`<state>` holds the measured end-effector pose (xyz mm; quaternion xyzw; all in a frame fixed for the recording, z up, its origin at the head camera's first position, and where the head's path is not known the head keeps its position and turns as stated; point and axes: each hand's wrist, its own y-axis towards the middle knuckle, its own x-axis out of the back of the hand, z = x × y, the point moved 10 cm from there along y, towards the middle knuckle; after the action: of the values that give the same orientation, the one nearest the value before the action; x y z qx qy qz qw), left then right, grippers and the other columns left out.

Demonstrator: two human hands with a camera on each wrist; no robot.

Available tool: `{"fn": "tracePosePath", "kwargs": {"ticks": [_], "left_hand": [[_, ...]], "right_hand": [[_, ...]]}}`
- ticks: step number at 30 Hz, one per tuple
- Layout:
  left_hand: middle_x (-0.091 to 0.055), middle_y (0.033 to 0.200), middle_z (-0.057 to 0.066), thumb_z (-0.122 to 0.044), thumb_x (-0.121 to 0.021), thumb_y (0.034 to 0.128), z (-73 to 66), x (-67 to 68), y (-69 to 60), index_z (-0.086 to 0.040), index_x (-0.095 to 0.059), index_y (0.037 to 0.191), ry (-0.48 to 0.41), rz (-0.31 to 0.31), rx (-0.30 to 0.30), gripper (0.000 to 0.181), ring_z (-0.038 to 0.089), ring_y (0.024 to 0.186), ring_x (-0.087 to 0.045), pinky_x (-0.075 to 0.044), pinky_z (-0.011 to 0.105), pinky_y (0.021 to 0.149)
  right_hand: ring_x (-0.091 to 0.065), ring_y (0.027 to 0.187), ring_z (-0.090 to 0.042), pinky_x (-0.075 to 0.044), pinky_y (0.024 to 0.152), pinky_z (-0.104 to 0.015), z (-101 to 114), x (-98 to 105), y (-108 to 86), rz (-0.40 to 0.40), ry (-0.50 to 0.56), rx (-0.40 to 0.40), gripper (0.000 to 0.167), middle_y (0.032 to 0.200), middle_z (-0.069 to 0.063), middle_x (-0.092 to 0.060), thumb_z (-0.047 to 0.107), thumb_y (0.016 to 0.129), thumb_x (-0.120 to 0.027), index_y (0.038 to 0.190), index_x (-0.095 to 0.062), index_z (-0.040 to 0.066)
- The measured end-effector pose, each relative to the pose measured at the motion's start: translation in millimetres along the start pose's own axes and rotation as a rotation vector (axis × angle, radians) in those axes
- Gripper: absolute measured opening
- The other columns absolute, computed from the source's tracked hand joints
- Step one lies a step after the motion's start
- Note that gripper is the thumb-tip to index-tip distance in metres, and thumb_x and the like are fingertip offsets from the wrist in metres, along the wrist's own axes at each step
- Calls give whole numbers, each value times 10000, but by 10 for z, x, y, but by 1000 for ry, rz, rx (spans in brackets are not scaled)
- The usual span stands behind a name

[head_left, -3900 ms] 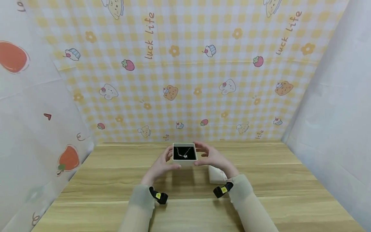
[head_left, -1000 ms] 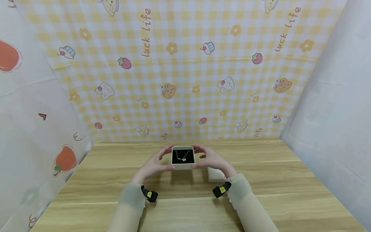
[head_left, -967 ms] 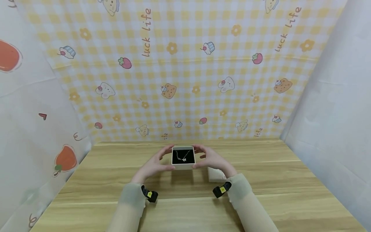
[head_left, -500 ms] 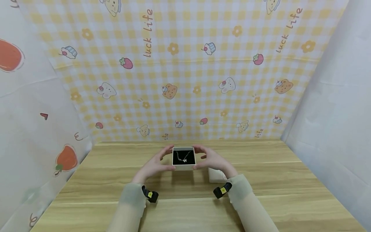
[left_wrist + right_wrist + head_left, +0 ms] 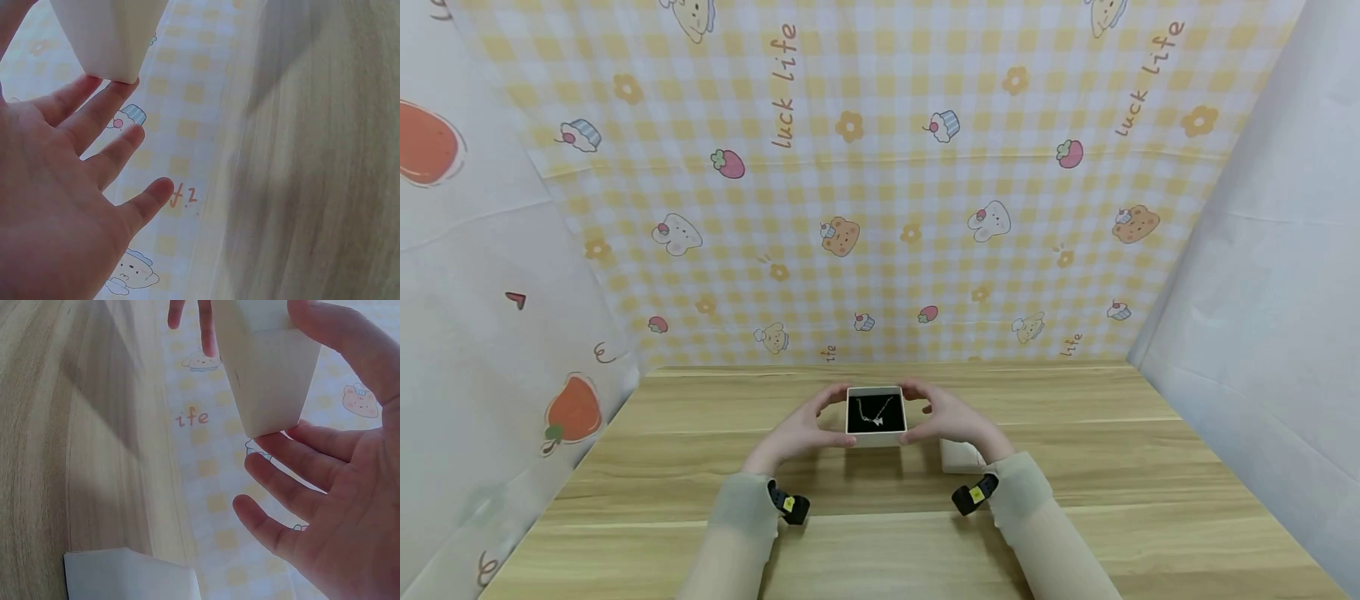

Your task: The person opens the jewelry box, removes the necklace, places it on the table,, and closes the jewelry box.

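Between the two hands, in the head view, is a small white jewelry box (image 5: 877,439) without its lid. Its black lining carries a thin silver necklace (image 5: 877,419) with a small pendant. The left hand (image 5: 801,429) holds the box's left side between thumb and fingertips; in the left wrist view two fingertips touch the box's lower edge and the other fingers stand apart from it. From the other side, the right hand (image 5: 951,414) grips the box with its thumb and fingertips. The box is held above the wooden table (image 5: 715,467), and its shadow falls below.
A white box lid (image 5: 961,458) lies on the table under the right wrist, partly hidden by it. Behind the table hangs a yellow checked cloth (image 5: 880,192). Pale cloths close off the left (image 5: 490,233) and right (image 5: 1277,250) sides.
Both hands have lowered the box slightly in the head view. Since the oldest frame, the left forearm has shifted left. The lid on the table stays in place, and both hands keep their hold.
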<state>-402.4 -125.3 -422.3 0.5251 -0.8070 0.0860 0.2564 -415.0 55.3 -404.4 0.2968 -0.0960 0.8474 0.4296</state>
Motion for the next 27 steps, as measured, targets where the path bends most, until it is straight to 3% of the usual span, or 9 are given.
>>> {"fn": "tracePosePath", "kwargs": {"ticks": [7, 27], "left_hand": [[-374, 1491, 177, -169, -833, 746, 34, -35, 5, -129, -333, 1496, -25, 6, 5, 902, 379, 1375, -308, -198, 650, 1068], [-347, 1507, 182, -253, -846, 738, 94, -96, -26, -111, -315, 1500, -23, 64, 44, 939, 407, 1377, -291, -225, 647, 1060]], "right_hand": [[-386, 1331, -315, -324, 1058, -552, -27, -41, 1, 15, -35, -20, 899, 1451, -164, -426, 257, 742, -838, 1469, -365, 21], [-393, 1330, -330, -338, 1049, -540, -102, -128, 6, 42, -119, -20, 903, 1429, -144, -454, 273, 721, -854, 1462, -386, 55]]}}
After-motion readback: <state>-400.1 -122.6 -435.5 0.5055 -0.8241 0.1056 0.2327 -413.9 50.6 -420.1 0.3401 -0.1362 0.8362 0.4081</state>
